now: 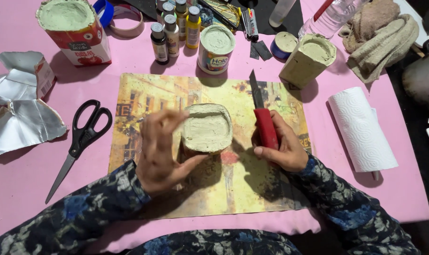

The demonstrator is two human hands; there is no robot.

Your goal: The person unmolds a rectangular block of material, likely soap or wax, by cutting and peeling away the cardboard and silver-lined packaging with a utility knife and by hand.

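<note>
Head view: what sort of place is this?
Probably a home craft table: small paint bottles, black-handled scissors and plaster-filled moulds, one steadied by the left hand while the right hand holds a red utility knife.

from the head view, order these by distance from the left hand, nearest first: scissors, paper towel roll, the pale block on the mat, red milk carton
1. Pale block: touching the left hand, on the mat's middle.
2. Scissors: on the pink table, out to its left.
3. Red milk carton: far corner, upper left.
4. Paper towel roll: far right, beyond the right hand holding the red knife.
</note>
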